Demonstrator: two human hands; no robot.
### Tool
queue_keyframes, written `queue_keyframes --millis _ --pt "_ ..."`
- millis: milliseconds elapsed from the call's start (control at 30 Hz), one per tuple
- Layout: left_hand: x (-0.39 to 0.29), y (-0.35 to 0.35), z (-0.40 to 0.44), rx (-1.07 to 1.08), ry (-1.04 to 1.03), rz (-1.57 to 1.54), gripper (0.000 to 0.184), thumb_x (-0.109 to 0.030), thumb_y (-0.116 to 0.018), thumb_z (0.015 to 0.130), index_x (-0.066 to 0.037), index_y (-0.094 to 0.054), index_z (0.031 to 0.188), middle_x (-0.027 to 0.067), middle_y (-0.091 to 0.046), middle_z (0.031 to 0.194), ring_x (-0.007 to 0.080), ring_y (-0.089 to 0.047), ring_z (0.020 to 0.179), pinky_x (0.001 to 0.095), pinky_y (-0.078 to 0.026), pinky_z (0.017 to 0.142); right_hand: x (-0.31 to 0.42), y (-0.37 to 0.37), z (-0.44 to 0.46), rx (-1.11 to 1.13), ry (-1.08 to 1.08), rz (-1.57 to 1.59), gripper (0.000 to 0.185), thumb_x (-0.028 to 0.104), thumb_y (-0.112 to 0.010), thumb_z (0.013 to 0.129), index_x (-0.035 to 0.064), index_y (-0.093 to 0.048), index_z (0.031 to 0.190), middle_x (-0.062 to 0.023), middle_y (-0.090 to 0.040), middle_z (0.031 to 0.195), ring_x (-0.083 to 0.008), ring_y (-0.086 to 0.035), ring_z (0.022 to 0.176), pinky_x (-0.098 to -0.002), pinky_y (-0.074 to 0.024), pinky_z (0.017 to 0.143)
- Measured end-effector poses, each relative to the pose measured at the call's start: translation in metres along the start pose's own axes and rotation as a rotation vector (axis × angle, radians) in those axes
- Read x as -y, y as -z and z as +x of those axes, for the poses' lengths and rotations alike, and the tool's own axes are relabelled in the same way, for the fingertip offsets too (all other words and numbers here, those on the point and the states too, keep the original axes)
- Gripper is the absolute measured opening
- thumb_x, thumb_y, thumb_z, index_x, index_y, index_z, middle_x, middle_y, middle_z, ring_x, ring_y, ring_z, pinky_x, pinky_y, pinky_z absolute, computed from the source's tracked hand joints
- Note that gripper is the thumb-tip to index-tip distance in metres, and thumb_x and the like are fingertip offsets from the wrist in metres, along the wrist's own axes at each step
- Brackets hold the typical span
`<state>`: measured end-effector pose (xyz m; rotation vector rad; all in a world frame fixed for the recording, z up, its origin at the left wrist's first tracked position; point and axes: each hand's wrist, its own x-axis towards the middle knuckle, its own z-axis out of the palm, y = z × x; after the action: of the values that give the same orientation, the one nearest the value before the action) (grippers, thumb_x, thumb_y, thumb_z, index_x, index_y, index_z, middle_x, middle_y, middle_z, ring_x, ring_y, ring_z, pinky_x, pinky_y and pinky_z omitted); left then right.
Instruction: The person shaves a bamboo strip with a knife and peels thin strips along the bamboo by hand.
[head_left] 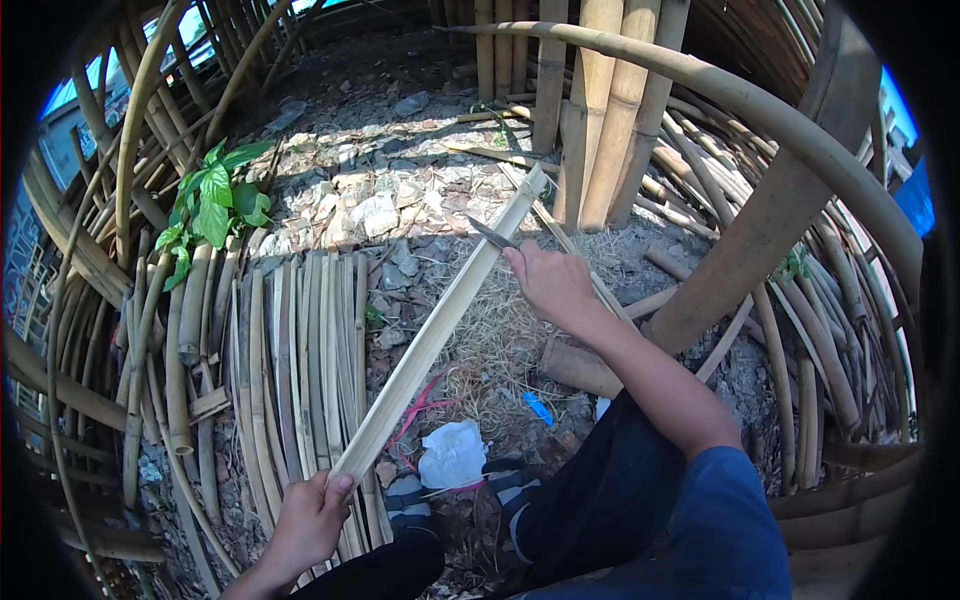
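A long split bamboo strip [430,335] slants up and away in front of me, its pale inner face showing. My left hand [308,520] is closed around its near end, thumb on top. Toward the far end, my right hand [553,285] grips a knife, its handle hidden in the fist. The dark knife blade [490,233] lies across the strip, pointing left. Under the strip, curly bamboo shavings [490,340] cover the ground. Left of it lies a row of split bamboo strips [300,360], side by side.
Thick bamboo posts [610,120] stand ahead, and a leaning bamboo pole [740,230] rises on the right. Bamboo poles [185,310] pile up at left near a green plant [215,195]. A white plastic bag [451,455] and a blue object [538,408] lie near my feet.
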<state>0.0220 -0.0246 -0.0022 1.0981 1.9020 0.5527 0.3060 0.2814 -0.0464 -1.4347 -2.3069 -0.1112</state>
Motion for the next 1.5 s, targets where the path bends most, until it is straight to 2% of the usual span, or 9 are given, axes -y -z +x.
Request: queue_keyframes --millis 67,367,700,767,867,967,1100,1167,1500 --pt "0.0 -0.001 0.004 -0.009 -0.003 0.021 0.034 -0.025 -0.049 0.107 0.003 -0.059 0.09 -0.0019 -0.047 0.062 0.006 -0.043 0.053 0.0271 -0.036 0.048 0.001 -0.003 0.003 0.005 -0.028 0.032 0.048 0.042 -0.039 0.106 0.0036 -0.059 0.087 -0.0192 -0.064 0.059 -0.04 -0.067 0.056 -0.0523 -0.0522 0.053" --pt "-0.022 -0.003 0.006 -0.092 -0.132 0.249 0.042 -0.029 -0.049 0.106 0.006 -0.055 0.084 0.0263 -0.051 0.058 0.0473 -0.056 0.058 0.0506 -0.043 0.058 0.107 0.011 -0.079 -0.046 0.413 0.312 0.036 0.036 -0.055 0.101 0.0069 -0.056 0.08 -0.0114 -0.06 0.053 -0.0293 -0.061 0.043 -0.0417 -0.0463 0.038" --pt "-0.027 -0.001 -0.001 -0.167 -0.215 0.265 0.038 -0.025 -0.05 0.106 0.006 -0.056 0.085 0.0248 -0.049 0.054 0.0444 -0.055 0.051 0.0475 -0.041 0.05 0.066 -0.005 -0.034 -0.146 0.27 0.175 0.04 0.04 -0.054 0.101 0.0072 -0.056 0.078 -0.0105 -0.06 0.051 -0.0288 -0.062 0.042 -0.0431 -0.0486 0.038" --pt "-0.027 0.0 -0.002 -0.158 -0.173 0.249 0.042 -0.029 -0.049 0.106 0.005 -0.055 0.083 0.0166 -0.049 0.053 0.027 -0.052 0.046 0.0428 -0.041 0.05 0.058 -0.008 -0.027 -0.12 0.244 0.154 0.039 0.039 -0.053 0.102 0.0068 -0.056 0.08 -0.0115 -0.06 0.052 -0.0303 -0.062 0.044 -0.044 -0.0481 0.04" --pt "-0.026 0.001 -0.003 -0.153 -0.179 0.269 0.042 -0.029 -0.049 0.106 0.005 -0.055 0.083 0.0151 -0.048 0.052 0.0244 -0.05 0.046 0.0415 -0.04 0.049 0.051 -0.015 -0.021 -0.13 0.218 0.128 0.039 0.038 -0.051 0.103 0.0065 -0.056 0.081 -0.0123 -0.061 0.054 -0.0316 -0.063 0.045 -0.0449 -0.0485 0.041" --pt "-0.02 0.001 -0.002 -0.161 -0.224 0.232 0.037 -0.024 -0.05 0.106 0.007 -0.055 0.087 0.0214 -0.047 0.05 0.0397 -0.052 0.044 0.0458 -0.038 0.046 0.039 -0.013 -0.011 -0.119 0.159 0.117 0.042 0.04 -0.047 0.104 0.0061 -0.057 0.081 -0.014 -0.064 0.057 -0.0341 -0.065 0.048 -0.0464 -0.0503 0.044" --pt "-0.027 0.001 -0.008 -0.15 -0.219 0.251 0.037 -0.024 -0.049 0.106 0.007 -0.055 0.086 0.0209 -0.047 0.049 0.039 -0.052 0.043 0.0459 -0.038 0.046 0.012 -0.011 0.008 -0.015 -0.018 0.084 0.05 0.044 -0.037 0.106 0.004 -0.06 0.086 -0.0206 -0.068 0.066 -0.0412 -0.068 0.06 -0.0526 -0.0534 0.057" --pt "-0.025 0.001 -0.009 -0.119 -0.16 0.265 0.041 -0.027 -0.049 0.106 0.005 -0.056 0.082 0.0134 -0.048 0.052 0.0213 -0.048 0.045 0.0403 -0.039 0.049 -0.007 -0.016 0.017 -0.006 -0.067 0.066 0.053 0.044 -0.035 0.106 0.0033 -0.062 0.087 -0.0224 -0.068 0.069 -0.0421 -0.068 0.064 -0.0539 -0.0534 0.061" --pt "-0.044 0.009 -0.017 -0.198 -0.286 0.308 0.03 -0.018 -0.053 0.104 0.005 -0.054 0.085 0.022 -0.049 0.052 0.0426 -0.055 0.048 0.047 -0.039 0.048 -0.062 -0.022 0.037 -0.028 -0.481 0.106 0.065 0.046 -0.029 0.106 -0.0041 -0.07 0.095 -0.0311 -0.069 0.088 -0.0475 -0.068 0.09 -0.0545 -0.0524 0.081"
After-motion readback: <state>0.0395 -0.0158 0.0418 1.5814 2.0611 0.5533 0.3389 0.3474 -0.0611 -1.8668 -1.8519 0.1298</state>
